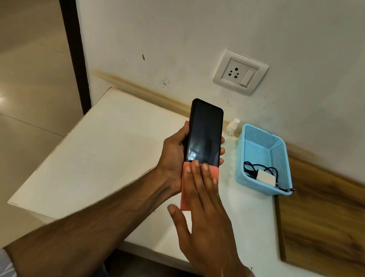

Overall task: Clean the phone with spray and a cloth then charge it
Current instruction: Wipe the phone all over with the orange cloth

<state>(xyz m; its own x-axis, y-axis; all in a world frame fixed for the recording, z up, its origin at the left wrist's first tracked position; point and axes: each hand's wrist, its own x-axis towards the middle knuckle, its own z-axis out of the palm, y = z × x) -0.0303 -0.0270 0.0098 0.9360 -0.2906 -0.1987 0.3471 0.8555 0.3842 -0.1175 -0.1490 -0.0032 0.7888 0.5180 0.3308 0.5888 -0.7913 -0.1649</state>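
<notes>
Beneath the flat right fingers, a pink cloth wipes the phone gripped by the left hand; next, likely the charger.

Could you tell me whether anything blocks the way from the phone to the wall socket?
Nothing visible does. The black phone, held in the left hand, is below and left of the white wall socket, with only bare wall between.
</notes>
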